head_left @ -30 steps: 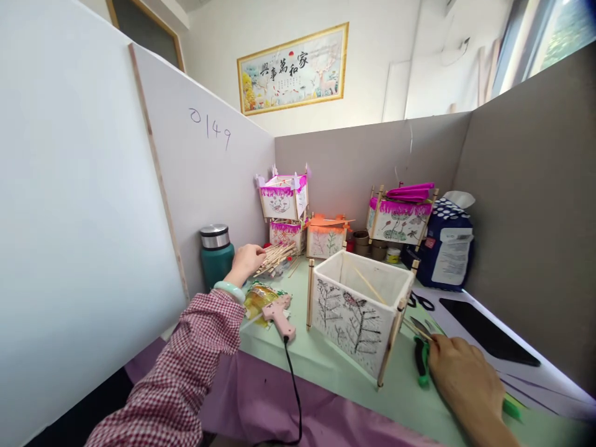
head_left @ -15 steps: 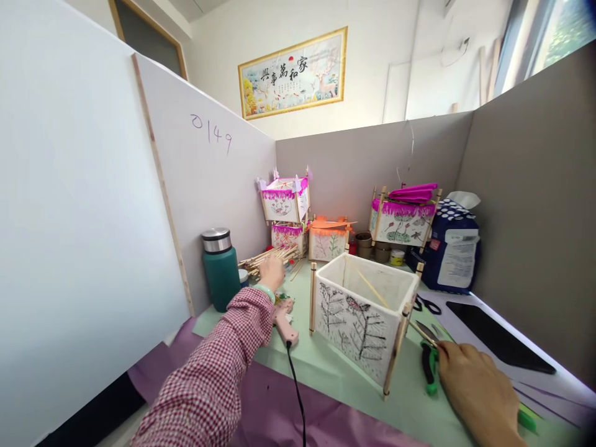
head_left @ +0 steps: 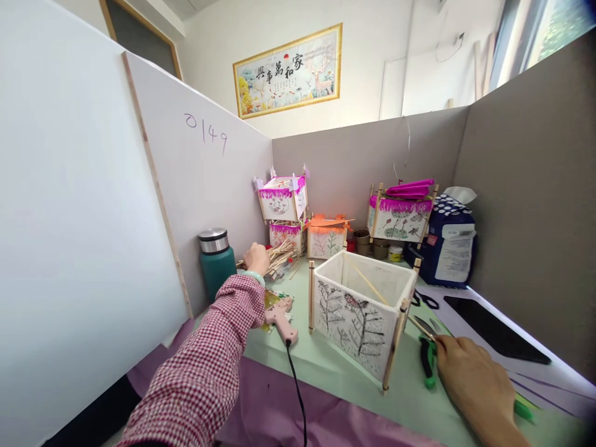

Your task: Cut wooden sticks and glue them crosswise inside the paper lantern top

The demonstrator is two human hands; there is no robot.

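My left hand [head_left: 257, 259], with a pale green bangle at the wrist, is closed at the left side of a pile of thin wooden sticks [head_left: 282, 257]. What its fingers hold, if anything, is hidden. My right hand [head_left: 475, 375] is closed around a thin wooden stick [head_left: 423, 326], just above green-and-black pliers [head_left: 427, 366]. Between the hands stands a white box-shaped lantern frame [head_left: 351, 329] with wooden corner posts and dark plant drawings. Left of it lies a pink glue gun [head_left: 282, 320] with its black cord running toward me.
A green bottle [head_left: 216, 264] stands at the left. Finished-looking lanterns with pink trim [head_left: 282, 205] and orange trim [head_left: 326, 241] are at the back. Another lantern [head_left: 400, 220] stands back right beside a blue package [head_left: 449, 245]. Scissors [head_left: 426, 300] and a black tablet-like slab [head_left: 496, 329] lie right.
My left hand has moved left across the stick pile, uncovering more sticks and the glue gun's front end. My right hand keeps its grip on the stick, nearly unmoved.
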